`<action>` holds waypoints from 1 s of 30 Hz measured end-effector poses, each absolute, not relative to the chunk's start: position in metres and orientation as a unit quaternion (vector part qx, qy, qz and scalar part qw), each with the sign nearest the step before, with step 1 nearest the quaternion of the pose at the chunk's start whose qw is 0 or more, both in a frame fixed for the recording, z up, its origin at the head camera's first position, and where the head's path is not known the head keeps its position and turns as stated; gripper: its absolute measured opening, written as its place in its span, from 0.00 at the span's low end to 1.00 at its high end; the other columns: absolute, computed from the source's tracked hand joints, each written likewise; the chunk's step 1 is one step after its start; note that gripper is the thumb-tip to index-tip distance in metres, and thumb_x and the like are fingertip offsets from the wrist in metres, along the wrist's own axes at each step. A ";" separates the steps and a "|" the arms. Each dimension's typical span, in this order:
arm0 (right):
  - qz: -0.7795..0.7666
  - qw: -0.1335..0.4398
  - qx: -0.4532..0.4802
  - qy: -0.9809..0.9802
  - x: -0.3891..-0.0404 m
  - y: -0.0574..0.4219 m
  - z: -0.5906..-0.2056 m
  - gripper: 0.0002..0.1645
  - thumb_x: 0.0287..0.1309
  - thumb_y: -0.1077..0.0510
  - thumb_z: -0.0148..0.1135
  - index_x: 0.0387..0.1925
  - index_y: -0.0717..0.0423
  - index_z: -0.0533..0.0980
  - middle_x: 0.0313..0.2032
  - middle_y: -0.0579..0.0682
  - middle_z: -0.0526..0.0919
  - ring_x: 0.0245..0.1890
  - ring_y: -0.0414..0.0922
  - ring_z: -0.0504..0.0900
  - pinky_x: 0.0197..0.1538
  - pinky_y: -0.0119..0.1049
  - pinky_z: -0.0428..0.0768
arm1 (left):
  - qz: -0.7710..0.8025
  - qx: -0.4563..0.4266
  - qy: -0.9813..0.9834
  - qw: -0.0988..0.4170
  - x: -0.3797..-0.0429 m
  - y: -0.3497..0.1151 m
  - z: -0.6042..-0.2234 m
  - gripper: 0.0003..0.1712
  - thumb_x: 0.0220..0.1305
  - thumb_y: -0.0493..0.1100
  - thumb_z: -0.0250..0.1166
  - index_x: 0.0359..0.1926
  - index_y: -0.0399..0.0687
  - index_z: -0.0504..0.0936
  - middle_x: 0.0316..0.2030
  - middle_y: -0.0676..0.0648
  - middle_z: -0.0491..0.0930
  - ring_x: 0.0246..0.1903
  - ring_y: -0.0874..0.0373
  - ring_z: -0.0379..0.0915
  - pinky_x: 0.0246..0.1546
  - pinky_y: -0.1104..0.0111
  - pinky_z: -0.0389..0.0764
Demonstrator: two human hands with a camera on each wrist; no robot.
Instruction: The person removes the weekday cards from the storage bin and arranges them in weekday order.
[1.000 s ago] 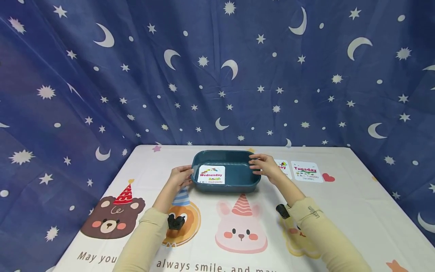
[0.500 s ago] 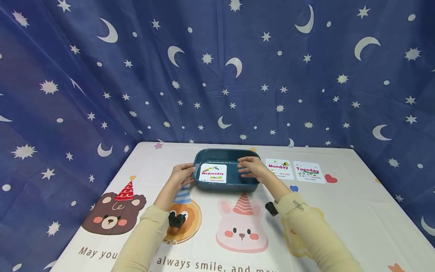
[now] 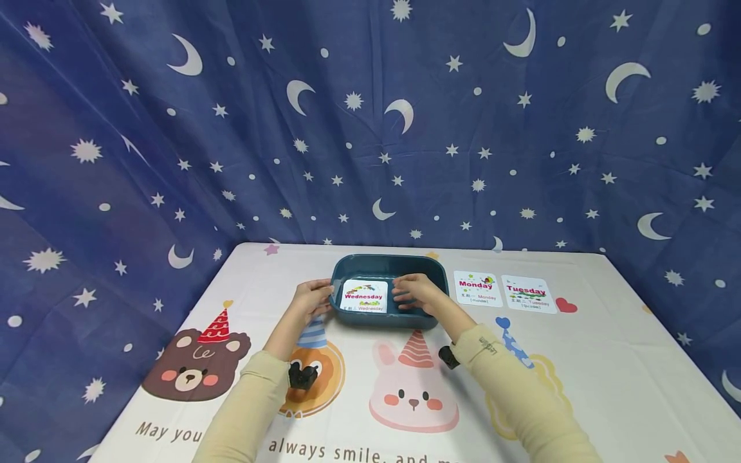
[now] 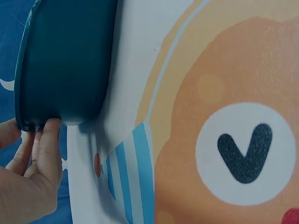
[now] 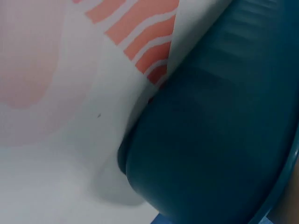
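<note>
Your left hand grips the left end of the blue-green tray; your right hand, fingers loosely bent and grasping nothing that shows, hangs over the tray's right part. Inside the tray, at its left, is the Wednesday card. Right of the tray lie the Monday card and, next outward, the Tuesday card, with a printed red heart beyond them. You have the tray toward the far side of a white tablecloth printed with a bear to its near left, a rabbit on its near side, and lettering nearer you. Behind the tray, a dark blue curtain patterned with moons and stars closes off the view. Hidden or unclear: the Wednesday card's lower edge, behind the tray's near wall; part of a yellow figure, under your right sleeve; your right fingers, screened by the tray in the dim right wrist view. Whether the tray's whole base touches the tablecloth cannot be told.
</note>
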State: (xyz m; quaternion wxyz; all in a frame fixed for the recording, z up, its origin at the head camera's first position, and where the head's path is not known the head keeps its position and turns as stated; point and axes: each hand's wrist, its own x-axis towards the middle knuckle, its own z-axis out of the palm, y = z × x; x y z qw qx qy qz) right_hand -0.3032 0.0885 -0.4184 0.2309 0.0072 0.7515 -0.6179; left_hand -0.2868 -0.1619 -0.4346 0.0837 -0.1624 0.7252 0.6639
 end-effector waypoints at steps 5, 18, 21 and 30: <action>-0.616 0.234 0.021 0.752 -0.306 0.084 -0.422 0.24 0.69 0.59 0.47 0.62 0.69 0.65 0.58 0.67 0.71 0.52 0.57 0.77 0.49 0.42 0.82 | 0.662 -0.159 0.727 0.084 -0.286 -0.162 -0.433 0.22 0.67 0.36 0.55 0.61 0.35 0.69 0.50 0.38 0.74 0.37 0.58 0.75 0.41 0.68 0.83; -0.616 0.240 0.063 0.748 -0.311 0.072 -0.436 0.25 0.67 0.58 0.50 0.61 0.67 0.65 0.48 0.61 0.77 0.33 0.42 0.79 0.39 0.35 0.83 | 0.668 -0.161 0.722 0.081 -0.285 -0.162 -0.437 0.22 0.67 0.36 0.55 0.61 0.35 0.69 0.52 0.37 0.73 0.43 0.52 0.76 0.42 0.67 0.83; -0.619 0.236 0.065 0.746 -0.310 0.069 -0.438 0.24 0.67 0.59 0.50 0.60 0.69 0.65 0.46 0.60 0.78 0.31 0.41 0.79 0.35 0.32 0.83 | 0.669 -0.162 0.720 0.083 -0.285 -0.162 -0.438 0.22 0.68 0.36 0.55 0.62 0.35 0.69 0.54 0.35 0.72 0.48 0.49 0.75 0.40 0.69 0.83; -0.712 0.236 0.131 0.649 -0.308 0.066 -0.432 0.24 0.66 0.63 0.50 0.61 0.69 0.64 0.55 0.67 0.74 0.46 0.53 0.80 0.55 0.48 0.79 | 0.668 -0.161 0.722 0.082 -0.283 -0.160 -0.434 0.22 0.67 0.36 0.55 0.61 0.35 0.70 0.55 0.34 0.72 0.45 0.50 0.76 0.35 0.72 0.82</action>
